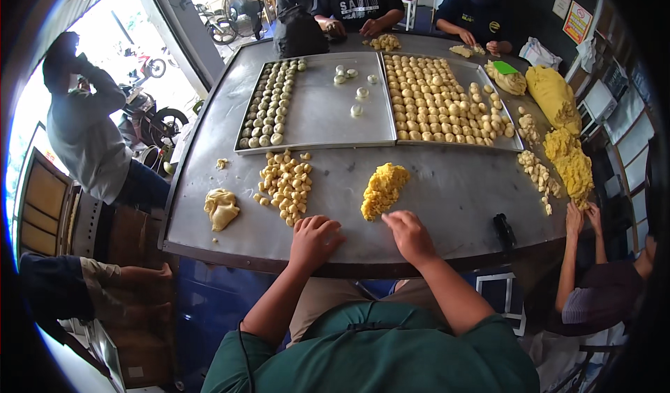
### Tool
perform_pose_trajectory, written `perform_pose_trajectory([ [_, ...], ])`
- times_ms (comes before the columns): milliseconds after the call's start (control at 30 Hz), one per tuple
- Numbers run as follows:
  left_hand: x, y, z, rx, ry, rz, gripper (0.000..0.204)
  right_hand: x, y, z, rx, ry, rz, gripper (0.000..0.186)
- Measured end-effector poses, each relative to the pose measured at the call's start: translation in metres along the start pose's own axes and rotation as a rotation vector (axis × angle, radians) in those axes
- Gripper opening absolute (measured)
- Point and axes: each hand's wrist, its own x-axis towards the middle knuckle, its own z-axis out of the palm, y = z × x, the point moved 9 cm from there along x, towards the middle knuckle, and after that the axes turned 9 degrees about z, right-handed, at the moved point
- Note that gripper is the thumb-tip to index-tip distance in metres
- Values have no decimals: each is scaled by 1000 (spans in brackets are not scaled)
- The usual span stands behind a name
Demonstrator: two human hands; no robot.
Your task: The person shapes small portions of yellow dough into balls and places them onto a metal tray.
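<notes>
Lying near the dough balls (286, 187), your left hand (315, 242) may hold something, I cannot tell; likewise your right hand (410, 235) beside the yellow mash (384, 189) on the surface (460, 208); a careless sweep could scatter it.

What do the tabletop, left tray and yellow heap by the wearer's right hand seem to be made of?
Tabletop: probably sheet metal, dull grey, going by its soft, blurred reflections.
Left tray: likely bare metal too, satin silvery, its raised rim thin.
Yellow heap: soft, crumbly, food-like mash, matte, its surface lumpy; the ingredient can't be told.
</notes>
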Motion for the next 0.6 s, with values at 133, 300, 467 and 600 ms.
perform_pose_trajectory([
  [133,-6,-9,4,-34,32,-64,20,1,10,0,-431,212,81,32],
  [300,-17,-26,3,-21,72,-196,19,-24,12,-16,-47,-26,64,31],
  [467,-30,-19,-5,114,30,-26,18,-32,38,-60,-184,178,117,43],
  [600,-24,-7,-14,173,-70,61,19,-8,65,-49,-81,260,191,50],
])
